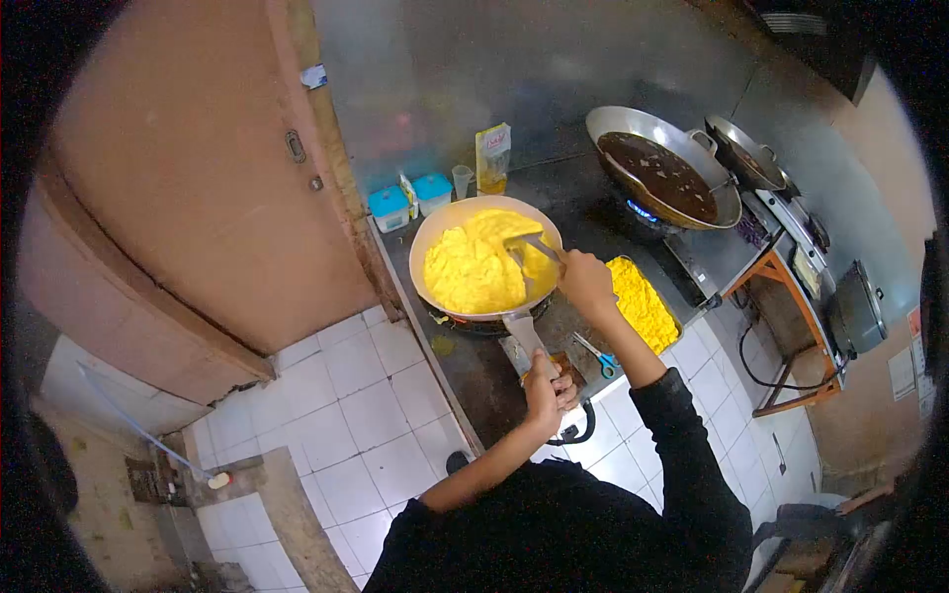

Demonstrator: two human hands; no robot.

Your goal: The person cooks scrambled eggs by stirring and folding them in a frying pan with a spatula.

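A round pan (435, 232) full of yellow scrambled egg (474, 272) sits on a burner at the counter's near side. My left hand (549, 390) grips the pan's handle (524, 336) at its near end. My right hand (585, 280) holds a metal spatula (529, 247) whose blade rests in the egg at the pan's right side. Both arms wear black sleeves.
A tray of yellow egg (641, 301) lies right of the pan. Blue-handled scissors (596, 356) lie on the counter. A wok of dark sauce (660, 173) sits on a lit burner, another pan (743, 153) behind it. Blue-lidded tubs (410, 198) and a carton (492, 156) stand at the back.
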